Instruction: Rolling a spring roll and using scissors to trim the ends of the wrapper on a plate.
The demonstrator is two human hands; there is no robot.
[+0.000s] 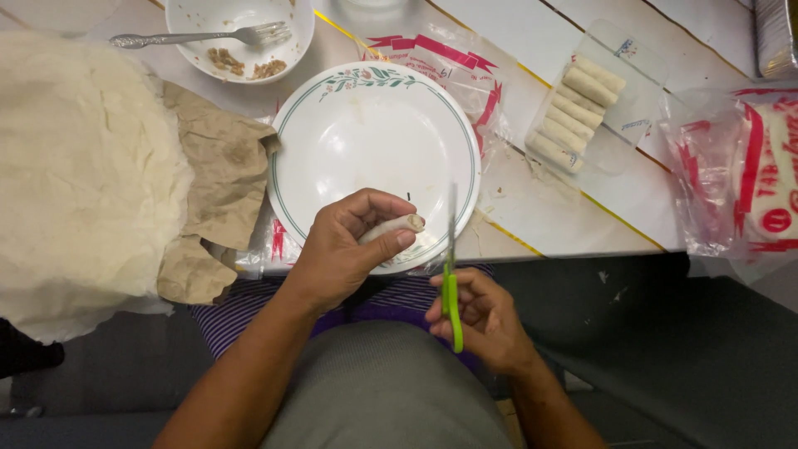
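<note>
the left hand [345,249] grips a soft, light spring roll [392,227] that looks easy to squash around its middle, and the right hand [482,320] is closed on green scissors [450,287].

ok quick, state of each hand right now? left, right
Left hand: closed around a thin rolled spring roll, over the white plate.
Right hand: closed on green-handled scissors, blades pointing up beside the roll's end.

a home kitchen table: flowered plate [374,125], fork [199,37] in bowl [295,37], tray of rolled wrappers [576,113]
</note>
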